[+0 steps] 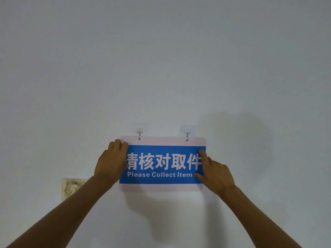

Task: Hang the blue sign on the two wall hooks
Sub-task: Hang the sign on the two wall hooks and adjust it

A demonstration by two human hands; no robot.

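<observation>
The rectangular blue sign [162,164], pale-bordered with white Chinese characters and the line "Please Collect Item", lies flat against the white painted wall [161,59]. Directly above its top edge sit two clear adhesive wall hooks: the left hook [139,132] and the right hook [187,132], each metal prong reaching down to a small hole in the sign's upper border. My left hand [112,161] grasps the sign's left edge, fingers curled over its upper left corner. My right hand [215,173] grasps the sign's right edge, index finger extended across the blue face. Below-left of the sign, a stained square wall plate [71,187].
</observation>
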